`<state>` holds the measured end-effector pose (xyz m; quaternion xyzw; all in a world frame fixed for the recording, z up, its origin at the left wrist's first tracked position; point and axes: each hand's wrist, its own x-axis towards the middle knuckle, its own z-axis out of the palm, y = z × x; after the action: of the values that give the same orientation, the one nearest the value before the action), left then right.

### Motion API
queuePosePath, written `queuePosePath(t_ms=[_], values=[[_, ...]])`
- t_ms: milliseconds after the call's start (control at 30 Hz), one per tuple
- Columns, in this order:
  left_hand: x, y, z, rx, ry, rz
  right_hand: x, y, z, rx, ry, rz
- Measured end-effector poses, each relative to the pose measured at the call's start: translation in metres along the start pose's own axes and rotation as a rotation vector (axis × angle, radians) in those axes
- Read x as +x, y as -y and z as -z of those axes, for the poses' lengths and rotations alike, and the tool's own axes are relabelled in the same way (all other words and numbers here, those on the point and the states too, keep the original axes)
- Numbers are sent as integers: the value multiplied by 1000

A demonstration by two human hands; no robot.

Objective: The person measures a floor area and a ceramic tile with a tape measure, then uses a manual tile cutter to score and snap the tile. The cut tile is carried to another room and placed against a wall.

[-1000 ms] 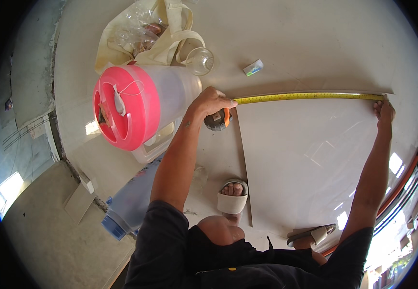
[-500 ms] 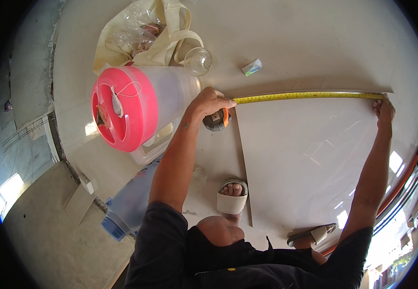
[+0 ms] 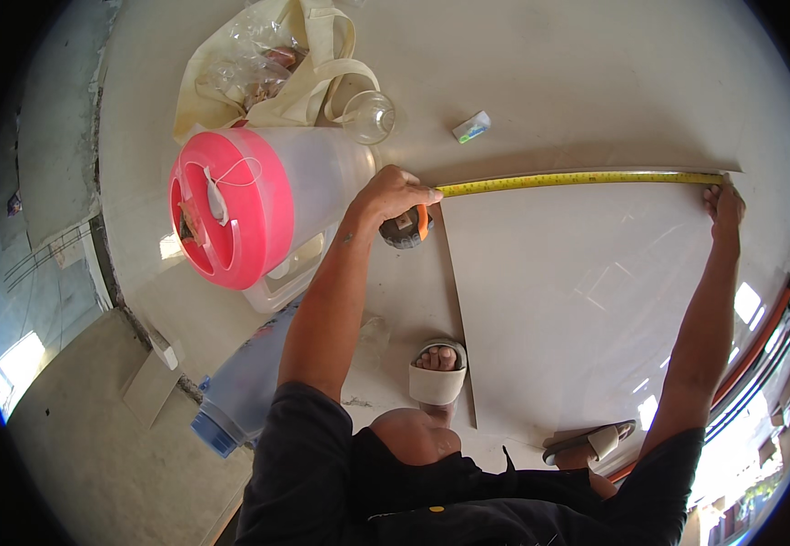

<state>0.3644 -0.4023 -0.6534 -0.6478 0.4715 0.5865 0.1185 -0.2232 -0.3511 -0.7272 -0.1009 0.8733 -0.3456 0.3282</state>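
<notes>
A yellow tape measure is pulled out along the far edge of a large pale glossy panel on the floor. My left hand is closed on the tape near the panel's far left corner, with the thumb on the blade. Below that hand hangs the tape's dark and orange case. At the far right corner my right hand pinches the tape's other end, fingers curled at the panel edge. The blade lies nearly straight between both hands.
Left of my arm lies a clear jug with a pink lid, and nearer a blue water bottle. Beyond are a cream cloth bag, a clear cup and a small white-green packet. My sandalled foot stands beside the panel.
Both hands keep their hold on the tape measure and barely move. The whole view has shifted very slightly, moving the jug, bag and cup a little to the left.
</notes>
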Motion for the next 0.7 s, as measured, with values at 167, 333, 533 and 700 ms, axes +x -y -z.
queuePosePath(t_ms=[167, 333, 533, 700], values=[[0, -1, 0, -27, 13, 25, -9, 3, -2, 49, -16, 47], [-2, -4, -1, -2, 12, 28, -13, 6, -1, 58, -5, 37], [-7, -2, 0, 23, 28, -55, -6, -6, -8, 302, 241, 152], [-10, -8, -1, 74, 12, -149, -22, 4, -6, 301, -3, 138]])
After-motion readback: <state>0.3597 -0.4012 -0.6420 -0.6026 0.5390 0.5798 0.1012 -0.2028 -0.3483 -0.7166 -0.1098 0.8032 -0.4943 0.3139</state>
